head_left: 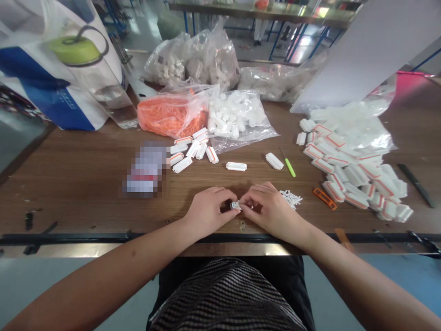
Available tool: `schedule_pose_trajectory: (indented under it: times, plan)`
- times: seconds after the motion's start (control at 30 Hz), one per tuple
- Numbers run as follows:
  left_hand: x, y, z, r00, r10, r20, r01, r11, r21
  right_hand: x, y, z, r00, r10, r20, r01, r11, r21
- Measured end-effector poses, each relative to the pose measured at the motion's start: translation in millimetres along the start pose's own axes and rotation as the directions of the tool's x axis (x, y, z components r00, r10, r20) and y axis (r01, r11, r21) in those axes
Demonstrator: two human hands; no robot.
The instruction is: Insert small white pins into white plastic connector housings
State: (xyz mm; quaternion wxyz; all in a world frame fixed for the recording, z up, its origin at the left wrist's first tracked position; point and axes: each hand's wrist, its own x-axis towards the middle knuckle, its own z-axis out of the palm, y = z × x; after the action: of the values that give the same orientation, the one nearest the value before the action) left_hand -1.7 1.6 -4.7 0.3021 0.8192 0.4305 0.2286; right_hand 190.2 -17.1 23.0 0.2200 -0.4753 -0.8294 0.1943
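My left hand (206,210) and my right hand (267,207) meet near the front edge of the wooden table (86,184). Both pinch one small white plastic piece (235,205) between their fingertips. A little heap of tiny white parts (291,198) lies just right of my right hand. An orange strip (324,198) rests beyond that heap. Two single white plastic cases (236,166) lie ahead of my hands, with a green-handled tool (288,165) beside them.
A large pile of white cases with orange seals (351,170) covers the right side. A smaller group (193,149) sits centre left. Bags of orange strips (168,115) and white parts (234,115) lie behind. A water jug (93,73) stands far left.
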Motion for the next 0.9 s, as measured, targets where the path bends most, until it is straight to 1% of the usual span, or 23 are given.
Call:
schedule_pose_trajectory:
  times: [0.17,0.27,0.47,0.6,0.77,0.9]
  plan:
    - [0,0,-0.2,1.0,0.001,0.001,-0.001,1.0,-0.001,2,2,2,1.0,-0.022,-0.01,0.022,0.999,-0.036]
    - [0,1,-0.1,1.0,0.002,0.003,-0.002,1.0,-0.008,2,2,2,1.0,0.006,-0.008,-0.006,1.0,0.008]
    - [0,1,-0.1,1.0,0.003,0.001,-0.003,1.0,-0.012,2,0,-5,0.998,0.061,0.036,-0.065,0.99,0.123]
    - [0,0,-0.6,1.0,0.008,0.002,-0.008,1.0,-0.013,3,0,-6,0.996,0.049,0.07,-0.056,0.993,0.1]
    - [0,2,-1.2,1.0,-0.016,0.011,0.016,1.0,-0.006,4,1,-5,0.994,0.036,0.104,-0.04,0.998,0.039]
    - [0,2,-1.3,1.0,-0.018,0.013,0.018,1.0,-0.002,6,1,-8,0.99,0.078,0.115,-0.091,0.989,0.113]
